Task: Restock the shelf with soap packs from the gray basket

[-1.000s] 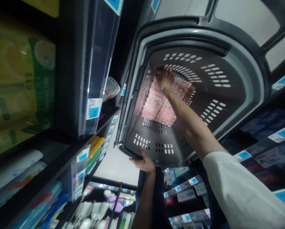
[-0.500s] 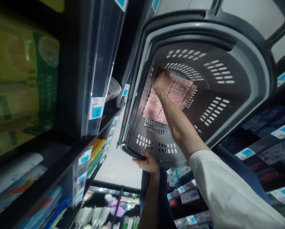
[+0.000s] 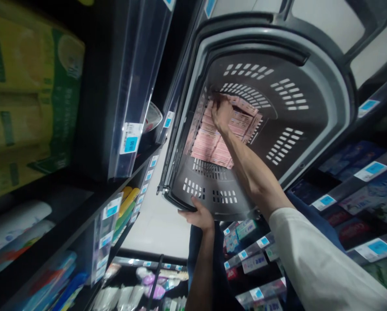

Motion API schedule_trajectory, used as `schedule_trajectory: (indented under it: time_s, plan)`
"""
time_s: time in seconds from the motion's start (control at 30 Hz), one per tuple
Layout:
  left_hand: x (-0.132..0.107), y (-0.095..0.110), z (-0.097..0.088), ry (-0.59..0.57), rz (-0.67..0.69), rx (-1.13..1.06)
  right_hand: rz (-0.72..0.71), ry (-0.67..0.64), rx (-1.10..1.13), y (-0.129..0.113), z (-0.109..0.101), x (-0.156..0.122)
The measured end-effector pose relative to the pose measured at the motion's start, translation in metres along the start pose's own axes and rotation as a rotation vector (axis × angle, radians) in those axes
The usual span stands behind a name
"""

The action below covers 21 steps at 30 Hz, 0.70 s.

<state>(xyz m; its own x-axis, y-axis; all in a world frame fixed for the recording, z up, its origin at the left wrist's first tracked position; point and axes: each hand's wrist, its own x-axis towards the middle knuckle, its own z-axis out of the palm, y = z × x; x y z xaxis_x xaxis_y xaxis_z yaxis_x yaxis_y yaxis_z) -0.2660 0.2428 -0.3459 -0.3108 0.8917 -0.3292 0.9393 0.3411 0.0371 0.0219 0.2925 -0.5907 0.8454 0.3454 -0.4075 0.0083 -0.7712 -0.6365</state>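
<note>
A dark grey plastic shopping basket [image 3: 339, 99] with slotted walls fills the upper middle of the view. My left hand [image 3: 198, 214] grips its near rim from below. My right hand [image 3: 221, 113] reaches deep inside, fingers spread flat on a stack of pink packets [image 3: 209, 144] lying on the basket's floor. A white sleeve covers my right upper arm.
Dark shop shelves run on both sides, edged with blue price tags [image 3: 129, 144]. A large yellow-green pack [image 3: 31, 99] sits on the left shelf behind clear dividers. Blue boxes [image 3: 368, 196] fill the right shelves. A pale floor strip [image 3: 159, 224] lies between.
My right hand has shifted slightly over the pink packets, and the view has drifted a little. My left hand keeps its grip on the rim.
</note>
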Motion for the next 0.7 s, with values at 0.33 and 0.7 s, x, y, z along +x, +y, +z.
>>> schedule_trajectory:
  time_s: [0.33,0.7]
  plan:
    - [0.009,-0.015,0.001,-0.176,0.070,0.031,-0.202,0.004,0.082,-0.055,-0.128,-0.145]
    - [-0.070,-0.001,-0.230,-0.725,0.647,-0.198,-0.107,-0.272,0.364,-0.202,-0.375,-0.393]
